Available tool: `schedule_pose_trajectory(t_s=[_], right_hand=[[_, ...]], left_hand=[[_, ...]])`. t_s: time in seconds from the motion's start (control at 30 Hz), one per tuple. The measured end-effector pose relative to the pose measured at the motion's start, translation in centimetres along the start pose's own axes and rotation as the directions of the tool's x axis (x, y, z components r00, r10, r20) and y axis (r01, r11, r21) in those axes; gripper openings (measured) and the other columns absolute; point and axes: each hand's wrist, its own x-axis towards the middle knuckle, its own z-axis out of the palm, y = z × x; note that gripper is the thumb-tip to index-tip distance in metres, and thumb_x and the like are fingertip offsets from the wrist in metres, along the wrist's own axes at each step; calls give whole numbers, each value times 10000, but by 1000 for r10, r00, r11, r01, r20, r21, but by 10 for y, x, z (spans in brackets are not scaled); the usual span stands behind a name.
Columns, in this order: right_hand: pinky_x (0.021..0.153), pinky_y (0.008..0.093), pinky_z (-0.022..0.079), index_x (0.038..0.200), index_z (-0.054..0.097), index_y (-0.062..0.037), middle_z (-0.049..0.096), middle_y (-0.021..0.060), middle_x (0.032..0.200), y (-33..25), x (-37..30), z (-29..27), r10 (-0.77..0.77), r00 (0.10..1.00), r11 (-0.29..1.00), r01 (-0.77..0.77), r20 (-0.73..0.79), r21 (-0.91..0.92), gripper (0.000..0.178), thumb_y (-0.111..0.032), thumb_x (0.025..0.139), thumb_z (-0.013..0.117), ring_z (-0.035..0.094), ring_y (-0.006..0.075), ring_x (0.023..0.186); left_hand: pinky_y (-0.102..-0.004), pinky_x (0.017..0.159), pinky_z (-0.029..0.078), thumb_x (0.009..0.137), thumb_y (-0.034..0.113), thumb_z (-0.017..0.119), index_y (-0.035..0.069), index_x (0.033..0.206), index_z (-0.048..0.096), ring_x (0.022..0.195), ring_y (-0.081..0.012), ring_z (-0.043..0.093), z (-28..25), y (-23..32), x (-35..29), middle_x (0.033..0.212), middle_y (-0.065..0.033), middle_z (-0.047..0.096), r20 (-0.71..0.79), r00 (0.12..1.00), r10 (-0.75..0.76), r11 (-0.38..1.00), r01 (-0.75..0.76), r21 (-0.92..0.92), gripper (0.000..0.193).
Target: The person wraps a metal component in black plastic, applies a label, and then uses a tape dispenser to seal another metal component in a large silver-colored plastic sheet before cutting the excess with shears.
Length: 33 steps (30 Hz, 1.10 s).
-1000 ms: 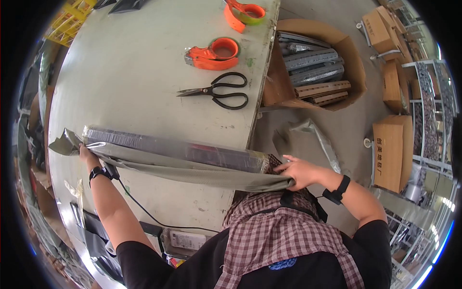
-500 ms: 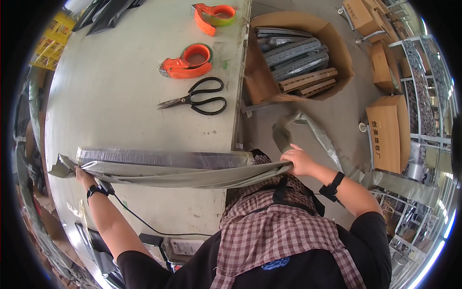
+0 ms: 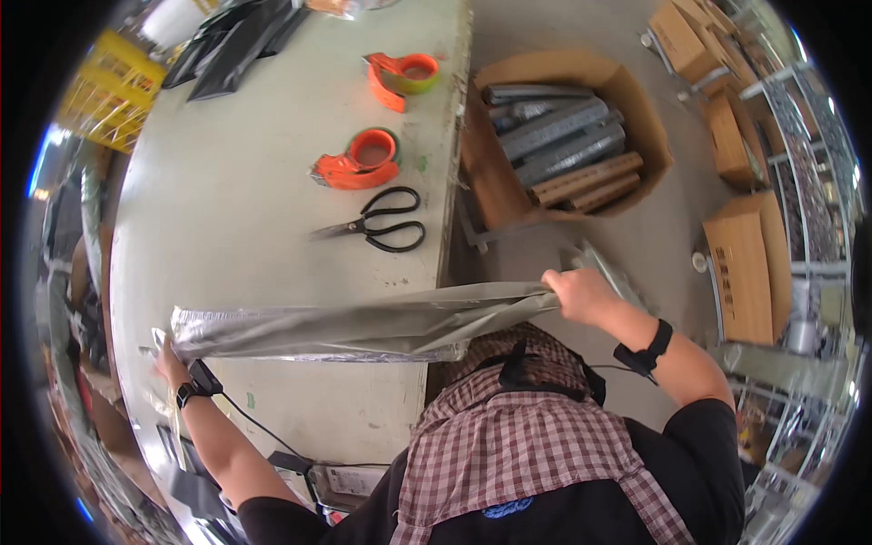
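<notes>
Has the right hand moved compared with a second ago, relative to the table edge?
Yes. The right hand, gripping the grey bag's end, has gone rightward, from over the table edge to out over the floor, pulling the bag past it.

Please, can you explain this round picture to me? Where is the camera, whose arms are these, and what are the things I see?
The camera sits on a person's head and looks down, so the view bends at the rim. The left hand and the right hand each grip one end of a long grey bag stretched over a table. On the table lie scissors and two orange tape dispensers. Beside it, a cardboard box on the floor holds long wrapped packs.
</notes>
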Motion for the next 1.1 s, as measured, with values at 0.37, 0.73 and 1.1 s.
schedule_pose_trajectory(t_s=[0.37, 0.73, 1.1], right_hand=[[791, 361, 450, 963, 590, 16, 559, 178, 1072, -77, 159, -18, -793, 543, 549, 441, 275, 710, 398, -259, 692, 685, 549, 316, 939], [659, 396, 491, 1281, 372, 0, 605, 221, 788, -42, 233, 7, -116, 974, 988, 134, 193, -78, 808, -290, 593, 683, 605, 325, 737], [874, 326, 437, 1275, 299, -45, 563, 167, 1036, -41, 55, -63, -433, 766, -253, -609, 475, 752, 763, -654, 818, 353, 559, 209, 955]], left_hand=[[-332, 619, 496, 737, 422, 623, 67, 1387, 205, 723, -251, 629, 165, 343, -432, 943, -119, 612, 960, 144, 240, 481, -877, 11, 850], [-362, 540, 463, 808, 438, 551, 59, 911, 538, 631, -286, 614, 204, 313, -407, 610, -67, 592, 988, 133, 74, 426, -900, 90, 393], [-286, 519, 415, 878, 287, 454, 16, 657, 555, 492, -123, 533, 284, 376, -361, 572, -37, 573, 987, 161, 19, 913, -406, 48, 364]])
